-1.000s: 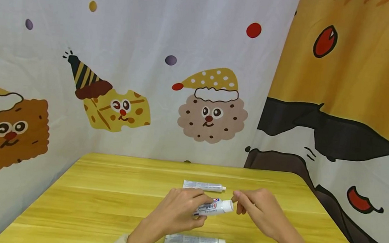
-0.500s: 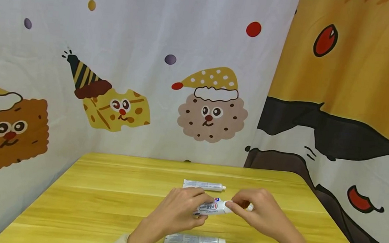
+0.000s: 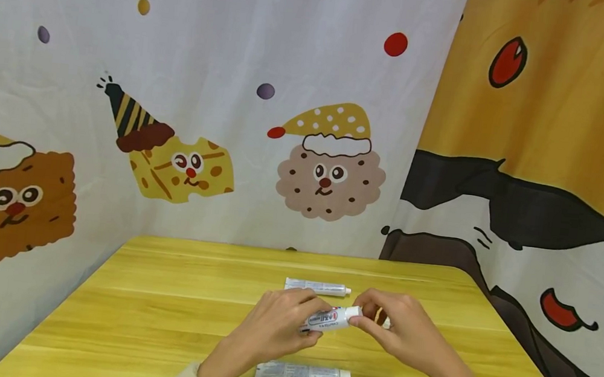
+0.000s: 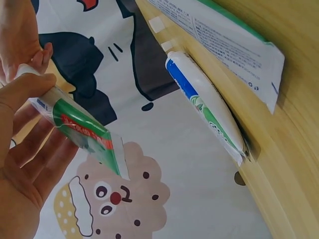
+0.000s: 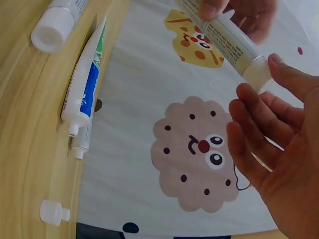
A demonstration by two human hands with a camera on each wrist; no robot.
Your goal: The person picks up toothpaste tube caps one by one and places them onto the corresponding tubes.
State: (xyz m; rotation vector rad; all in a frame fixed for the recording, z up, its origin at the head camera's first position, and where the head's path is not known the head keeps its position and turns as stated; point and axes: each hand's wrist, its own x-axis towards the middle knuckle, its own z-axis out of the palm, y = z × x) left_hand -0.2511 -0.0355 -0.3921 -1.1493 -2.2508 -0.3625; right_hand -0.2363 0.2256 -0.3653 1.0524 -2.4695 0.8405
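Note:
My left hand (image 3: 280,326) holds a toothpaste tube (image 3: 324,319) above the table, its capped end towards the right. Green and red print shows on that tube's body (image 4: 82,132) in the left wrist view. At the tube's end, my right hand (image 3: 403,329) pinches the white cap (image 5: 258,74) between thumb and forefinger; the other fingers are loosely bent. A capped toothpaste tube (image 3: 303,375) lies in front of the hands. Behind them lies an uncapped tube (image 3: 317,287) with a bare nozzle. In the right wrist view, a second nozzle (image 5: 79,152) shows beside it.
Loose white caps lie on the wood-grain table (image 3: 187,299); one cap (image 5: 51,212) shows in the right wrist view, and a pair, including this cap (image 4: 157,24), in the left wrist view. A cartoon-printed curtain (image 3: 217,53) hangs behind the table.
My right hand has moved left from beside the tube onto its cap, then shifted its fingertips there. The left hand stays nearly in place, and the tubes on the table have not moved.

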